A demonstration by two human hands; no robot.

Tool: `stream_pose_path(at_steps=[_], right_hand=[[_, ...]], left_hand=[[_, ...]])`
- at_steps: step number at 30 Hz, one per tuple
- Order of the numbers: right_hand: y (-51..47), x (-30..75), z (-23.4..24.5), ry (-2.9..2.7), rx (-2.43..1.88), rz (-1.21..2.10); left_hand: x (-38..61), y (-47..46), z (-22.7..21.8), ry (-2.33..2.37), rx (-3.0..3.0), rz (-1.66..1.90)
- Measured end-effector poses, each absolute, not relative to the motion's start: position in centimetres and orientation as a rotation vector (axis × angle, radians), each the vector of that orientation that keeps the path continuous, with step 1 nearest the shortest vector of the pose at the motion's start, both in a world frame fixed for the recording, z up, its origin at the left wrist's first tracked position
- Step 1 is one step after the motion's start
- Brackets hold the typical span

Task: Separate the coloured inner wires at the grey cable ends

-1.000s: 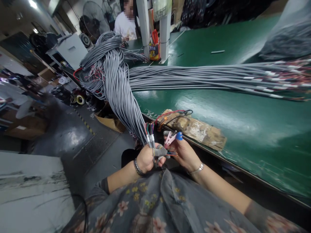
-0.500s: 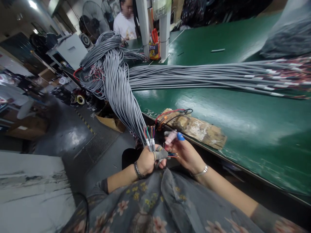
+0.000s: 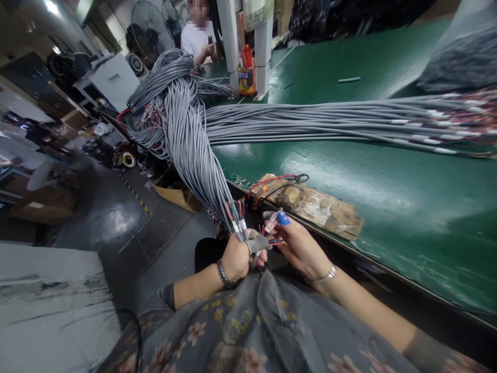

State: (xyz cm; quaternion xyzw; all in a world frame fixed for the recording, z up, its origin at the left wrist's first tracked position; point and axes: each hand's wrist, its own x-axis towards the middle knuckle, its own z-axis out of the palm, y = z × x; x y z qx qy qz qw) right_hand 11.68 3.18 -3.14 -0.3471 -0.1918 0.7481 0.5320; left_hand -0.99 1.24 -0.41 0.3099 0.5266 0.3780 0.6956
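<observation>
My left hand [image 3: 239,255], with a grey covering on its thumb, is closed around the end of a grey cable. That cable's thin coloured wires [image 3: 276,241] fan out to the right of the thumb. Just above this hand rise other cable ends [image 3: 237,220] with white bands and bared coloured wires. My right hand [image 3: 302,247], a blue covering on its thumb, pinches a small pale pinkish piece [image 3: 271,223] beside the wires. Its exact kind is too small to tell. The thick bundle of grey cables [image 3: 190,140] hangs over the table's edge towards my left hand.
More grey cables [image 3: 310,122] stretch across the green table [image 3: 407,191]. A worn wooden board [image 3: 314,204] with red and black leads lies at the near edge. A metal post [image 3: 263,57] stands farther back, and a person in white [image 3: 194,39] is beyond it.
The piece in my right hand shows more sharply and stands slightly lower by the wires. My left hand keeps its hold. The person behind now has a hand raised.
</observation>
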Motion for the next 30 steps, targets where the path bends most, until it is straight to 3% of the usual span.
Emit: stream_pose_path(at_steps=[21,30], right_hand=[[3.14,11.97,-3.32,-0.443,-0.776,1.858],[2.90,12.21,-3.46,-0.528,-0.815,1.737]], left_hand=[[-1.25,0.41,-0.34,1.188,0.726,0.852],[-1.08,0.50,-0.69,1.172,0.630,0.919]])
